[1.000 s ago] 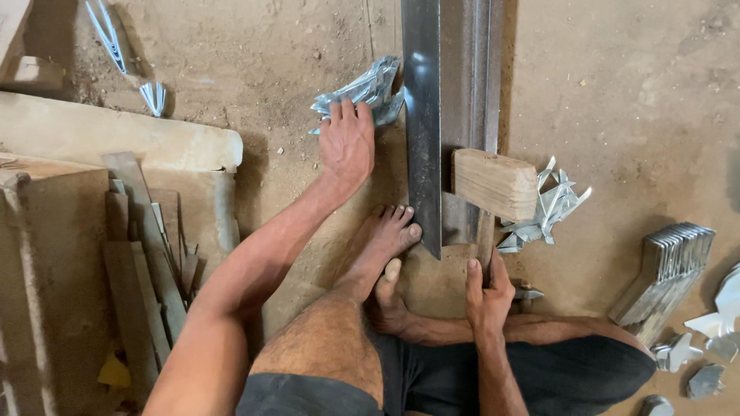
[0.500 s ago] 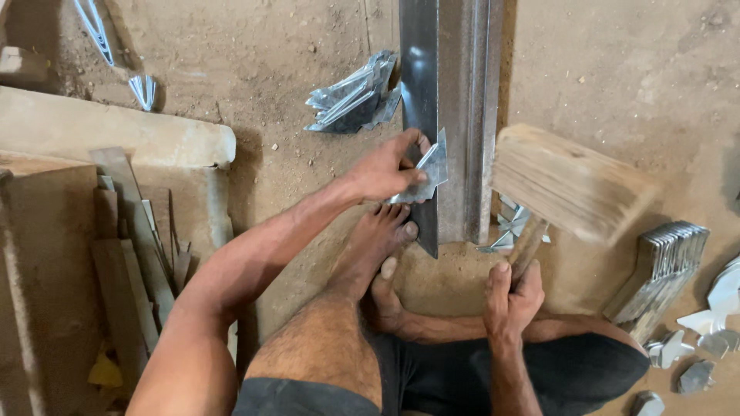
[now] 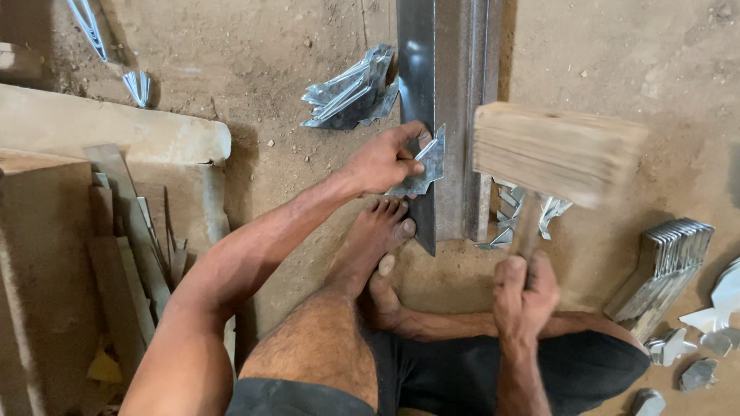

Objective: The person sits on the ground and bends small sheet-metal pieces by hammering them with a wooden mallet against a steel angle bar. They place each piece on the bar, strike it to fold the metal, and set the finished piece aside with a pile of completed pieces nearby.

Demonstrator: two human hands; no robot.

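Observation:
My left hand [image 3: 383, 162] pinches a small cut sheet-metal piece [image 3: 424, 166] and holds it against the left edge of a long steel angle bar [image 3: 447, 92] that lies on the dirt floor. My right hand [image 3: 524, 293] grips the handle of a wooden mallet [image 3: 555, 150], whose blurred block head is raised above the right side of the bar. My bare foot [image 3: 374, 239] rests against the bar's near end.
A pile of bent metal pieces [image 3: 351, 92] lies left of the bar, more pieces [image 3: 532, 212] lie right of it. A stack of flat blanks [image 3: 667, 262] and loose scraps [image 3: 717, 320] sit at right. Wooden boards [image 3: 116, 223] and a stone slab [image 3: 108, 127] are at left.
My left hand came back from the pile with a metal piece and set it against the bar. The mallet rose off the bar and is now lifted and blurred.

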